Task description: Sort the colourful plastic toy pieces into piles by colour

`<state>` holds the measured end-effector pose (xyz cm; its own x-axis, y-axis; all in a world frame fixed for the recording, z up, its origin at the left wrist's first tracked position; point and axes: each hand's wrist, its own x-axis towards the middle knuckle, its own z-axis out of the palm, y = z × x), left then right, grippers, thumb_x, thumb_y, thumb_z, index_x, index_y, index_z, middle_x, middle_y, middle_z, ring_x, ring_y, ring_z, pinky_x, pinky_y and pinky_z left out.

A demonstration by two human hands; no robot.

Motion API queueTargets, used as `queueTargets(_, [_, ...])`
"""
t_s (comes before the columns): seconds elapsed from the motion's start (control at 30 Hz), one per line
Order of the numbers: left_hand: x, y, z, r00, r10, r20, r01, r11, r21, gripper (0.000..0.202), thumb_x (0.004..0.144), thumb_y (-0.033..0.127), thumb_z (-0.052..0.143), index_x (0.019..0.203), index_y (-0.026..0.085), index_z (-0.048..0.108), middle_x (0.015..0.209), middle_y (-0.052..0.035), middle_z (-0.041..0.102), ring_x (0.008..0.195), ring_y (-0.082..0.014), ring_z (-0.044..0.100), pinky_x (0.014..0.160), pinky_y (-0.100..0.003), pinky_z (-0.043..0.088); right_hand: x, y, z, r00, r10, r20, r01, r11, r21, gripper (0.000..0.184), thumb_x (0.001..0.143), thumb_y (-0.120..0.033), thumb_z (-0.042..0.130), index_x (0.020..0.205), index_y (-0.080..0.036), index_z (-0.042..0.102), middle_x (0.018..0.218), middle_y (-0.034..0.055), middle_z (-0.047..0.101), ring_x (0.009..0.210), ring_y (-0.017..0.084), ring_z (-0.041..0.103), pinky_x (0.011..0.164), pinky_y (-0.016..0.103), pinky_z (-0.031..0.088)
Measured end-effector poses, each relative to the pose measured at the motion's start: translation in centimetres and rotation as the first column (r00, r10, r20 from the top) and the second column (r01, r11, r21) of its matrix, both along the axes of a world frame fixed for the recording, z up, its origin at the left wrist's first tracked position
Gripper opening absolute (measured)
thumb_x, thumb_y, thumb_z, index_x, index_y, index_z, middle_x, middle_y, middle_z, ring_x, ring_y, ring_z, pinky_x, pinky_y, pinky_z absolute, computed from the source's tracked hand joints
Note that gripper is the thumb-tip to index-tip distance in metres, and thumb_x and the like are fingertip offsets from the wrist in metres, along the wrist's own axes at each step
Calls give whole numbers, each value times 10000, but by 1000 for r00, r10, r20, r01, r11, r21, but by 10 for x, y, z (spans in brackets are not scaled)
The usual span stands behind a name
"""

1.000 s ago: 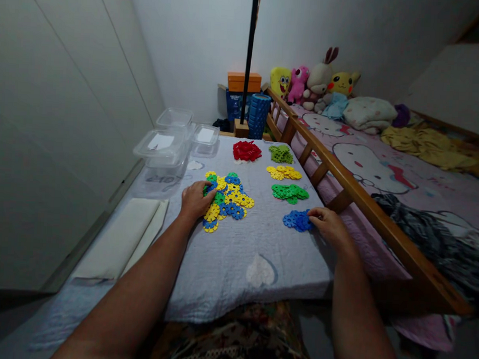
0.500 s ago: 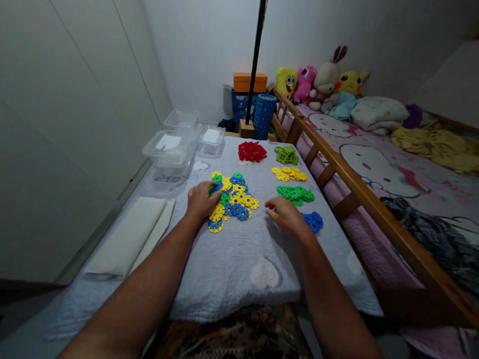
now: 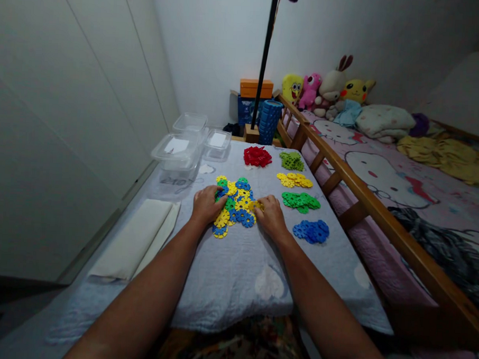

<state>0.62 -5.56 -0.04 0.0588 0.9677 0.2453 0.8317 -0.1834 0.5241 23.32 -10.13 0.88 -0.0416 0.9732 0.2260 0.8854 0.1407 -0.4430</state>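
A mixed pile of flat, notched flower-shaped discs in yellow, blue and green (image 3: 238, 203) lies in the middle of the cloth-covered table. My left hand (image 3: 207, 205) rests against the pile's left edge, its fingers over the discs and its thumb apart. At the right edge, the fingertips of my right hand (image 3: 271, 217) close on a yellow disc (image 3: 256, 205). Sorted by colour, heaps of red pieces (image 3: 257, 156), light green pieces (image 3: 291, 161), yellow discs (image 3: 294, 180), green discs (image 3: 301, 202) and blue discs (image 3: 312, 231) lie beyond and to the right.
Clear plastic boxes (image 3: 177, 150) stand at the table's back left. Folded cream cloth (image 3: 135, 241) lies at the left. A lamp pole on a wooden base (image 3: 251, 132) rises behind. A wooden bed rail (image 3: 343, 173) runs along the right side.
My right hand has moved left, from beside the blue heap to the mixed pile's right edge, and now grips a yellow disc. My left hand stays by the pile. The view has shifted slightly.
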Motion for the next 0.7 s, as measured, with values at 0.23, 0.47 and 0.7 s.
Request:
queueTargets(0.23, [1,-1,1,1000,9,-4,-9,1000,5,341,904,371,586,1193,219,682,1264,-93,710,1223,-289,629,1088,-462,421,37,25,13,954,24,-298,-44,997,-63,153,848,-201,571,900,-171,711,792,18,677,757,165,597,728,266,429])
queueTargets(0.47, [2,0,0,1000,16,3,-16,1000,11,345,902,375,585,1193,219,684,1262,-90,712,1223,-291,627,1094,-468,416,108,95,29,892,-305,-335,309,950,-41,174,699,-148,581,855,-176,653,779,10,660,694,155,586,674,253,444])
queueTargets(0.7, [1,1,0,1000,12,-2,-12,1000,-8,357,914,387,572,1213,215,666,1286,-95,699,1232,-285,614,1110,-465,397,133,147,24,841,-501,-205,498,865,-70,242,662,-101,593,862,-154,718,906,76,737,801,186,653,742,262,499])
